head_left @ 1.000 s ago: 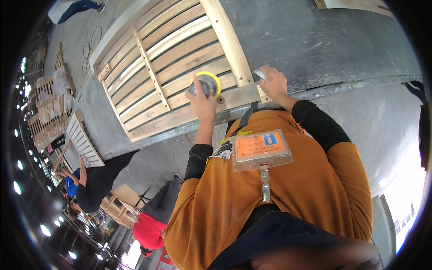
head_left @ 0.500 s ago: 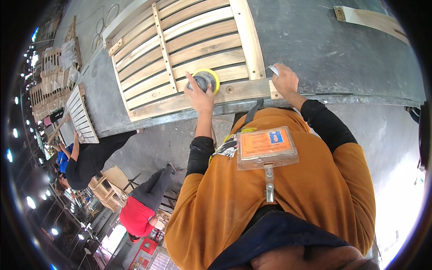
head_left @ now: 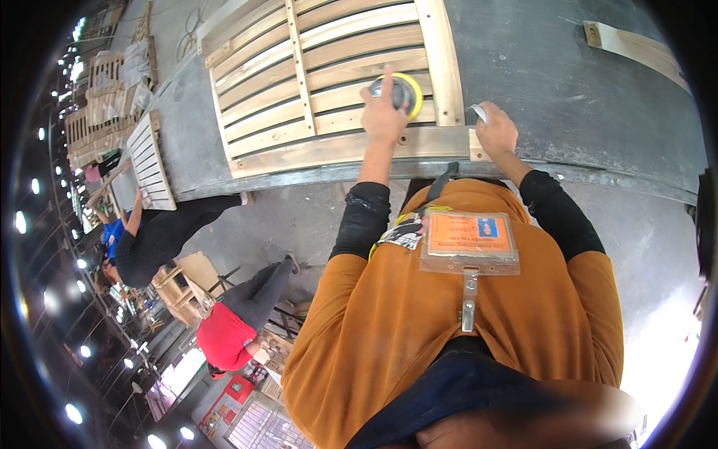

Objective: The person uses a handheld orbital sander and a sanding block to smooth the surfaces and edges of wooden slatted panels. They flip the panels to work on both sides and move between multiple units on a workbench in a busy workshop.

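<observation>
A slatted wooden panel (head_left: pixel 269 138) lies on the grey worktable in front of me. My left hand (head_left: pixel 383 120) grips a round sander (head_left: pixel 413 90) with a dark body and a yellow disc, which rests on the slats near the panel's right end rail. On the near right corner, beside a short pale wooden end (head_left: pixel 479 147), my right hand (head_left: pixel 497 133) is closed around a thin pale folded piece (head_left: pixel 480 114). What that piece is made of cannot be made out.
A curved wooden part (head_left: pixel 636 49) lies on the worktable (head_left: pixel 538 82) at the far right. To the left, a person in dark clothes (head_left: pixel 168 236) handles another slatted panel (head_left: pixel 152 161). Someone in a red shirt (head_left: pixel 224 337) works behind. Stacked slatted pieces (head_left: pixel 105 112) stand at far left.
My left hand has slid the sander right and away from me, from the near rail onto the slats by the end rail. My right hand keeps its place at the corner. The whole view has shifted somewhat.
</observation>
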The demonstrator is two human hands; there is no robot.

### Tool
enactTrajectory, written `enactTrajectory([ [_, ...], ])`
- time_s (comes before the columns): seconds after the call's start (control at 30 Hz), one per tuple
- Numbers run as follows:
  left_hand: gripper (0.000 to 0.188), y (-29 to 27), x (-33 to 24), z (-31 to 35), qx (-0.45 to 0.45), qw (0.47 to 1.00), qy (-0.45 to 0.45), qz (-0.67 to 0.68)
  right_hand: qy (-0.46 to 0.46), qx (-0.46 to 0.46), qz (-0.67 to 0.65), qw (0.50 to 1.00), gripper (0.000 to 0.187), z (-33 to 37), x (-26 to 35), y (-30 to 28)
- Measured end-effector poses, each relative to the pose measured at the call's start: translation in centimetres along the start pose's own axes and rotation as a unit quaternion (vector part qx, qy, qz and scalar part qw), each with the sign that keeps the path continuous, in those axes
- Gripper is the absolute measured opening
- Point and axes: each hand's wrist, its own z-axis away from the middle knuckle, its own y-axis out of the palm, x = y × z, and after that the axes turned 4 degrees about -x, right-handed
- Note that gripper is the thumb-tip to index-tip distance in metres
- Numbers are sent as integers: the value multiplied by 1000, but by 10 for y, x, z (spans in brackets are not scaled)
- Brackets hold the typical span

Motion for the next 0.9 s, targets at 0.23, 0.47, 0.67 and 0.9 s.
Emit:
enactTrajectory([
  [0.23,96,-29,103,-38,-25,994,-93,-43,-12,-9,1,1000,27,2,-8,6],
  [0.47,97,-18,95,-31,-66,995,-75,9,11,7,-1,1000,28,1,-11,9],
  [0.67,101,0,9,0,27,999,1,40,-37,43,14,998,27,-1,-14,4],
  [0.9,107,-10,53,-20,-72,989,-128,22,-87,-13,14,996,26,2,-16,7],
])
